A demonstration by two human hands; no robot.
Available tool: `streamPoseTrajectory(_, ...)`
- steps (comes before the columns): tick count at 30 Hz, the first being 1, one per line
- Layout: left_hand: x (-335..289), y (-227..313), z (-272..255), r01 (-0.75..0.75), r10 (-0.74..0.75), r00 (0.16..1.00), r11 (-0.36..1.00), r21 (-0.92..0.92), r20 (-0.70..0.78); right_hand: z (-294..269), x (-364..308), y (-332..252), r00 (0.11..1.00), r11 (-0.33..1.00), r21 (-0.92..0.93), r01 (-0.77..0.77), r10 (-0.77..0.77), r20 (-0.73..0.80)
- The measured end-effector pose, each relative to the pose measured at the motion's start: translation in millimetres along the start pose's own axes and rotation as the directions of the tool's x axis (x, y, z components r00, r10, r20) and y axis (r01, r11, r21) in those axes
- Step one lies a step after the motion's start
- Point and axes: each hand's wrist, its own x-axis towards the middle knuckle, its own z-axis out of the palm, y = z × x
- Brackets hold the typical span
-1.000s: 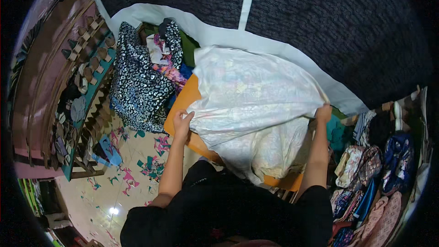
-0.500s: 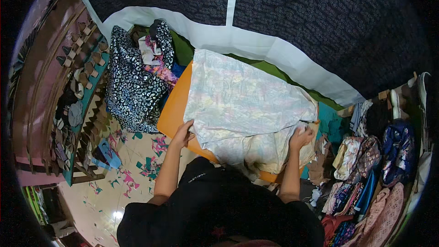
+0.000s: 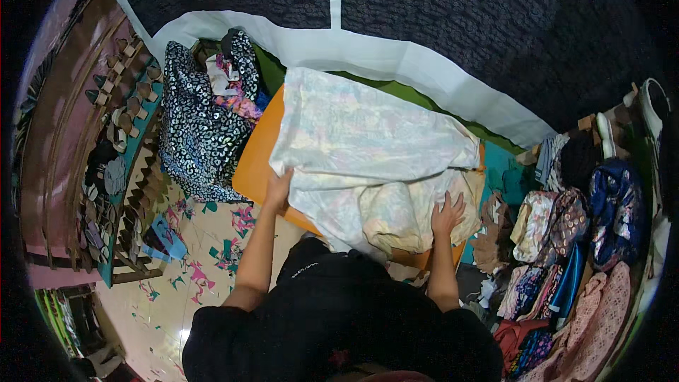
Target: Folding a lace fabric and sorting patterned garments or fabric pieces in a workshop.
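Observation:
A pale fabric [image 3: 368, 117] with faint pastel patterning lies over an orange tabletop [image 3: 256, 159] in front of me. Its near part is doubled over, and the cream-coloured underside shows at the right. My left hand [image 3: 279, 188] grips the fabric at its left edge, with the fingertips partly hidden by the cloth. On the near right part my right hand [image 3: 447, 216] rests flat with its fingers spread. A few wrinkles run across the cloth near the fold.
A dark leopard-print cloth bundle [image 3: 201, 127] stands left of the table. Shoes line a rack [image 3: 134, 110] farther left. Fabric scraps [image 3: 201, 279] litter the floor. Folded clothes [image 3: 534, 226] are stacked at the right. A dark curtain [image 3: 453, 28] with a white border hangs behind.
My right hand has let go of the fabric and now lies spread on it. My left hand has moved slightly away from me with the left edge. The fold has widened.

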Motion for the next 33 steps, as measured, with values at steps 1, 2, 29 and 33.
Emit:
streamPoseTrajectory(1,18,-5,-7,-0.189,0.19,0.982,0.969,0.16,0.012,5,0,5,0.997,0.998,-0.009,-0.07,0.07,0.017)
streamPoseTrajectory(2,35,-5,-14,-0.249,0.248,0.968,0.94,0.232,0.032,8,-1,9,0.99,0.99,-0.019,-0.137,0.137,0.033)
streamPoseTrajectory(29,-100,-27,-98,-0.047,-0.238,0.867,0.836,0.547,0.438,55,-178,89,0.298,-0.301,0.696,-0.652,0.742,0.6)
streamPoseTrajectory(33,-86,-26,-129,0.031,-0.303,0.753,0.903,0.429,0.584,40,-202,92,0.527,-0.394,0.837,-0.379,0.651,0.545)
